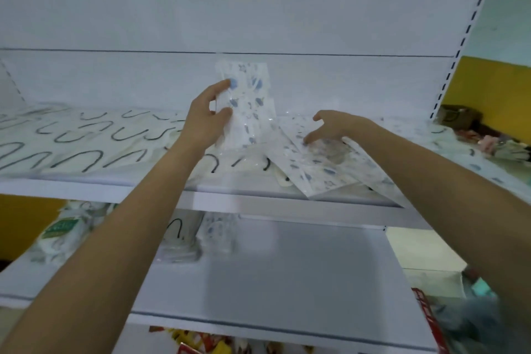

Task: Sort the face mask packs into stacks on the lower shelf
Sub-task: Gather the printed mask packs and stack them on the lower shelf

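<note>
- Black-loop mask packs [71, 138] cover the upper shelf [86, 185]; small stacks [201, 236] sit on the lower shelf [287, 282].
- Left hand [205, 121] pinches an upright blue-print pack [250, 100].
- Right hand [336, 126], fingers spread, touches a flat blue-print pack [313, 169] on the upper shelf.

— What is around your work place?
— Behind I see a white back panel [258, 3], with a slotted upright [471, 21] at its right edge. Past it are a yellow wall [494, 86] and a brown box [457, 116].
— And lower down?
— A red basket [425, 316] at right, and colourful packets [198, 339] at the bottom edge.
</note>
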`<move>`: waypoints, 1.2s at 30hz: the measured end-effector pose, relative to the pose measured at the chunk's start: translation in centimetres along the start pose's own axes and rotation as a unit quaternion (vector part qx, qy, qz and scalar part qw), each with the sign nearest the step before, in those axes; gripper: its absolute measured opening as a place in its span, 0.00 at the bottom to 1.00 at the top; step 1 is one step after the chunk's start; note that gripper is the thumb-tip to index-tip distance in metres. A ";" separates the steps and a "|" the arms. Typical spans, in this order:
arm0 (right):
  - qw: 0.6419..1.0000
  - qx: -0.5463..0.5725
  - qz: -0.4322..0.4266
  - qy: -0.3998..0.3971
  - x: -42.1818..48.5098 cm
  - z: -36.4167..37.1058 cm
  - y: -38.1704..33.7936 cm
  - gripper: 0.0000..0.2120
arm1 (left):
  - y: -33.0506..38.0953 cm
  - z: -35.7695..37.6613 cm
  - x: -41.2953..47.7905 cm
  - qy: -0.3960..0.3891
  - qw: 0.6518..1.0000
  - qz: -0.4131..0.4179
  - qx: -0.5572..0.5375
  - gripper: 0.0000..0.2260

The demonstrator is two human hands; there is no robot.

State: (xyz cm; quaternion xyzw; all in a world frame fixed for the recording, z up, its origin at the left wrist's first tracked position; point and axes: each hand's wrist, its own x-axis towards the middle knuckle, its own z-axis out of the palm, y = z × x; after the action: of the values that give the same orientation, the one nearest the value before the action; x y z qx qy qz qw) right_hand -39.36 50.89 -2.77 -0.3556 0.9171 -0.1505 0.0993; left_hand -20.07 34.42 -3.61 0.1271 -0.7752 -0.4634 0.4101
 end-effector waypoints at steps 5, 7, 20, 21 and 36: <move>0.986 0.164 -0.028 0.012 1.2 -0.2 0.4 0.34 | -0.2 1.7 1.1 0.020 0.999 -0.003 0.032 0.22; 0.967 0.241 -0.057 0.058 1.5 0.5 1.1 0.30 | -0.7 2.6 1.5 0.031 0.999 -0.015 0.036 0.22; 0.724 0.659 -0.159 0.128 1.5 -0.5 0.7 0.20 | -3.2 4.9 0.8 0.133 0.991 -0.021 0.015 0.18; 0.727 0.655 -0.169 0.116 1.3 -0.3 0.4 0.20 | -3.1 4.9 0.7 0.130 0.991 -0.028 0.008 0.18; 0.969 0.139 -0.172 0.110 0.3 3.0 0.3 0.21 | -3.3 4.1 0.2 0.229 0.972 0.027 -0.044 0.22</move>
State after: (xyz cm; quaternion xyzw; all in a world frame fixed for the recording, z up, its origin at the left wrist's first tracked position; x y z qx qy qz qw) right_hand -38.93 50.30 -5.69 -0.4723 0.8172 -0.3298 0.0193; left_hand -23.86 35.08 -7.17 0.1907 -0.6425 -0.4446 0.5943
